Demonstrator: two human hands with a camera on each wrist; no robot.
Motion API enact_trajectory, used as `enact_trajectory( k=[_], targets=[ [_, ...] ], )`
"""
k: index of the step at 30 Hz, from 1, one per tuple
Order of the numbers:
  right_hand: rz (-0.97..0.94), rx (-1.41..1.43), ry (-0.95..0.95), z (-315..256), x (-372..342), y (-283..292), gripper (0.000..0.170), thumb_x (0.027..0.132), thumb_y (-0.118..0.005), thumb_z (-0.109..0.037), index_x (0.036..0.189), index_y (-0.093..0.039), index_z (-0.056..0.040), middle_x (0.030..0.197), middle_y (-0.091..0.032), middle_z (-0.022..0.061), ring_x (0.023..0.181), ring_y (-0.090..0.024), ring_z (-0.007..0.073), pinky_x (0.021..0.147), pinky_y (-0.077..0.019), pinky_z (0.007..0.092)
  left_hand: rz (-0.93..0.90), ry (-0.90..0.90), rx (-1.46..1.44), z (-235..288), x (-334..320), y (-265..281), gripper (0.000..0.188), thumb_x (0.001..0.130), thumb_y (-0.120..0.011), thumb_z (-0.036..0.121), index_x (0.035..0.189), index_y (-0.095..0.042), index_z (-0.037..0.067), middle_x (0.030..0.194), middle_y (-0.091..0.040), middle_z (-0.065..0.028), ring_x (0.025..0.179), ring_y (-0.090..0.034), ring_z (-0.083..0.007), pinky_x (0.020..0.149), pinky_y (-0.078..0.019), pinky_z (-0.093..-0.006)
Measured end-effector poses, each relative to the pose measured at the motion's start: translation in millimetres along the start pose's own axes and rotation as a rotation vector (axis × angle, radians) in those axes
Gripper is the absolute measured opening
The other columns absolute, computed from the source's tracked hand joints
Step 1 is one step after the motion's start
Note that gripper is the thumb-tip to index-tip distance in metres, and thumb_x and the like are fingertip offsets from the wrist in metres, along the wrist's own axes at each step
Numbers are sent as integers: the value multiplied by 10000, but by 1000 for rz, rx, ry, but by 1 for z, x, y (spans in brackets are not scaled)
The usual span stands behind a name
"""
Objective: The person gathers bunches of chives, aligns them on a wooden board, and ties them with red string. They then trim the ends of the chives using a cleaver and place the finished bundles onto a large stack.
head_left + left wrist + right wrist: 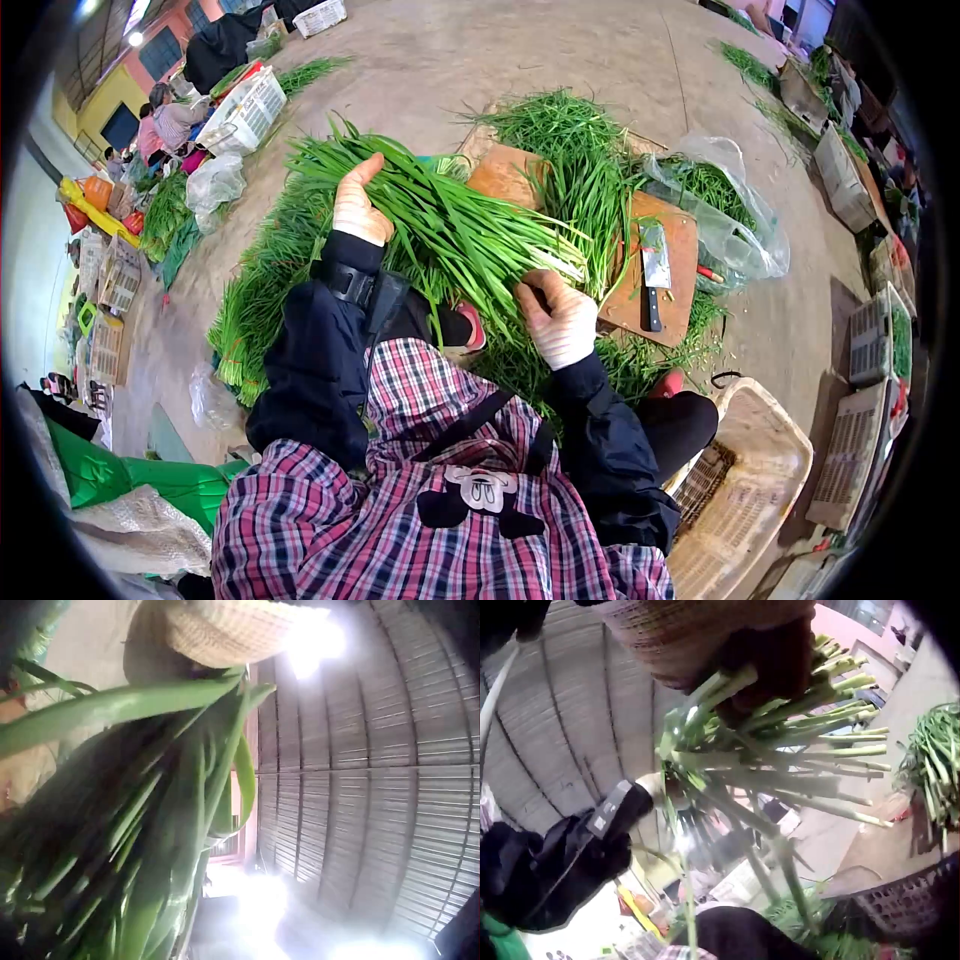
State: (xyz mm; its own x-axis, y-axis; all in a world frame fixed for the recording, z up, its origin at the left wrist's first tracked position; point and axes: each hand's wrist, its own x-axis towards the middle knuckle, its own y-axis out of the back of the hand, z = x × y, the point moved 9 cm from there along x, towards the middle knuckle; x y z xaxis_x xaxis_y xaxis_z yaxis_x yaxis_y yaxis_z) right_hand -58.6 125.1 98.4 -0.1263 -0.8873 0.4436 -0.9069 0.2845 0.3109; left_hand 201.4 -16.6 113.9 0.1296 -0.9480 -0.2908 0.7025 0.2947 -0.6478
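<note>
A large bunch of long green stalks (450,215) lies across both hands in the head view, leafy tips at upper left and pale cut ends at right. The left hand (360,205) holds the leafy part from below, thumb up along its near side. Near the pale ends, the right hand (557,312) has its fingers curled at the stalks. In the right wrist view the curled right hand (769,664) is against the stalk ends (840,742). Leaves (150,825) fill much of the left wrist view, with the gloved left hand (225,630) above.
A cleaver (655,265) lies on a wooden board (675,295) at right, beside a clear plastic bag (755,235) of greens. More greens (555,125) are piled beyond and at left (255,310). An empty basket (765,450) stands at lower right. Crates and people are farther off.
</note>
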Motion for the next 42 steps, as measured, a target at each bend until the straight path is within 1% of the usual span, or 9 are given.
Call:
enact_trajectory(
  k=[1, 6, 8, 10, 11, 18, 32, 40, 42],
  targets=[
    [-114, 305, -264, 25, -8, -9, 99, 824, -624, -117, 828, -610, -19, 682, -613, 73, 580, -586, 143, 561, -468, 260, -23, 22, -15, -1, 0, 0, 336, 782, -652, 171, 1064, -549, 21, 1048, -611, -118, 943, -592, -287, 884, -457, -468],
    [-445, 731, -407, 26, -47, 16, 59, 842, -568, -34, 801, -581, 6, 691, -601, 32, 647, -555, 111, 624, -453, 242, -56, 74, 8, 4, 23, 24, 288, 771, -663, 207, 981, -598, 21, 991, -644, -102, 922, -601, -268, 893, -444, -444],
    [-553, 531, -465, 55, -70, 33, 70, 821, -614, -88, 834, -609, -20, 711, -641, 74, 645, -603, 155, 617, -476, 271, -76, 63, 12, 7, 27, 27, 274, 799, -636, 238, 964, -624, 20, 995, -659, -107, 912, -616, -267, 876, -466, -437],
    [-676, -435, -200, 68, -74, 55, 142, 786, -663, -182, 882, -641, -79, 714, -654, 121, 669, -643, 222, 611, -495, 312, -62, 26, 12, 12, 28, 32, 274, 812, -623, 254, 954, -638, 20, 994, -667, -108, 905, -624, -266, 864, -478, -432],
    [-657, -650, -193, 74, -76, 63, 210, 761, -682, -251, 938, -656, -143, 694, -635, 141, 679, -644, 262, 599, -502, 340, -43, 1, 13, 15, 28, 33, 273, 812, -623, 254, 953, -639, 21, 991, -667, -107, 902, -624, -265, 861, -479, -431],
    [-85, -273, 22, -12, -10, 51, 236, 786, -682, -255, 971, -634, -116, 705, -648, 101, 613, -642, 258, 570, -508, 324, 31, -77, 48, 11, 1, 10, 238, 789, -644, 223, 933, -637, 34, 973, -662, -89, 882, -619, -250, 843, -482, -406],
    [76, -439, 393, -49, 17, 10, 184, 763, -684, -226, 859, -554, -137, 599, -579, 66, 526, -588, 243, 466, -454, 364, -64, 12, 88, -12, -10, -11, 237, 788, -640, 206, 951, -633, 35, 942, -670, -93, 845, -638, -260, 821, -502, -417],
    [-252, -417, 204, -22, 11, -3, 189, 770, -659, -272, 798, -563, -111, 595, -579, 101, 562, -598, 297, 519, -476, 390, -170, 13, 59, -18, -5, -18, 234, 827, -570, 202, 969, -622, 23, 940, -664, -141, 849, -639, -292, 821, -508, -437],
    [-563, -274, 54, -6, -7, -4, 202, 760, -661, -265, 846, -626, -85, 665, -614, 142, 625, -622, 308, 578, -496, 376, -154, -25, 60, -11, 10, -6, 244, 848, -542, 218, 979, -602, 21, 941, -656, -172, 862, -635, -309, 811, -508, -463]
  ],
)
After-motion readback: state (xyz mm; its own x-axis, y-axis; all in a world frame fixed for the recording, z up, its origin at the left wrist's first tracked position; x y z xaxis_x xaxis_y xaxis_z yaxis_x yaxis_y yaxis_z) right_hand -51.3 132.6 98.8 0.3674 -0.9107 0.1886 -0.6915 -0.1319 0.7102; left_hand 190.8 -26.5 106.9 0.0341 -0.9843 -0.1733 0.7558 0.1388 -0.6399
